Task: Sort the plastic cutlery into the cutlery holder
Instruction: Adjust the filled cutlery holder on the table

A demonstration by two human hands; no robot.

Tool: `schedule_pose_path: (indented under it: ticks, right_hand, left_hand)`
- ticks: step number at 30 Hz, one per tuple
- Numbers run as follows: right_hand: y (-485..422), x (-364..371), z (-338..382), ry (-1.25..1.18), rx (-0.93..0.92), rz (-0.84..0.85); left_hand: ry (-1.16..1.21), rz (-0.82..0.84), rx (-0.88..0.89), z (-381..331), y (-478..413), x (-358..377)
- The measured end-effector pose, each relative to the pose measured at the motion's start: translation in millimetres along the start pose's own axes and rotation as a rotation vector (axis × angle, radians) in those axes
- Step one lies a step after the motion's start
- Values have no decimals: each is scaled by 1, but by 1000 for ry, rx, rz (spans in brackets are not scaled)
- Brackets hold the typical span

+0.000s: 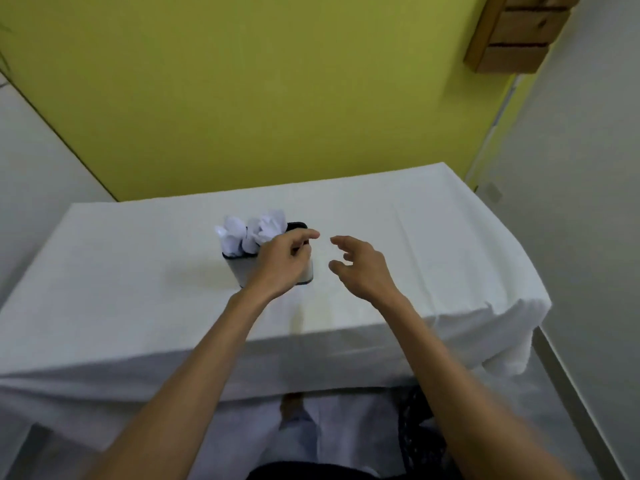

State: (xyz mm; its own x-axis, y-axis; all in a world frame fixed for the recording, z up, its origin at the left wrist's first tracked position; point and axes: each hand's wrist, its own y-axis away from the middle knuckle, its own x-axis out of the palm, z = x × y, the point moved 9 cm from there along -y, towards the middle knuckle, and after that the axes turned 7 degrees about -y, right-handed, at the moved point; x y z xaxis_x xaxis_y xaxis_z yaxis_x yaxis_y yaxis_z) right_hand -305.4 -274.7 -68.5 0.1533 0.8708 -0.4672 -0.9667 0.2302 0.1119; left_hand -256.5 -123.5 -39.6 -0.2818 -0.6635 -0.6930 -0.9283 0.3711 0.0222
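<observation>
A white cutlery holder (242, 270) with a dark rim stands on the table's white cloth (138, 289), left of centre. White plastic cutlery (249, 230) sticks up out of it, bunched at its left and middle. My left hand (282, 259) hovers in front of the holder's right part with fingers loosely curled and nothing seen in them. My right hand (360, 266) hangs in the air just right of the holder, fingers relaxed and spread, empty. The holder's right side is hidden behind my left hand.
The white cloth drapes over the table's near edge and bunches at the right corner (519, 327). A yellow wall (277, 98) rises behind the table. A wooden shelf unit (516, 32) hangs at the upper right.
</observation>
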Motion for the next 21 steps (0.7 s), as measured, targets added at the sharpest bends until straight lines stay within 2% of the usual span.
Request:
schedule_pose_path:
  ticks: [4,6,9,12,17,21]
  right_hand:
    - [-29,34,39,128,-91,113]
    - [-45,48,53,184,-108,153]
    - [-64,69,63,260,-100,207]
    - [-83,88,58,307,-98,249]
    - [-103,106,47,307,-96,267]
    - [-111,117,25,297,-69,281]
  left_hand:
    - [-13,-262,-29,22,-5,-80]
    - [-49,-309,-68,47,-10,-109]
    - [-188,-172,-161,87,-23,-119]
    - [-203,13,-225,121,-31,-106]
    - [-96,79,-240,156,-47,-90]
    - [-67,136,-182,165,-58,-77]
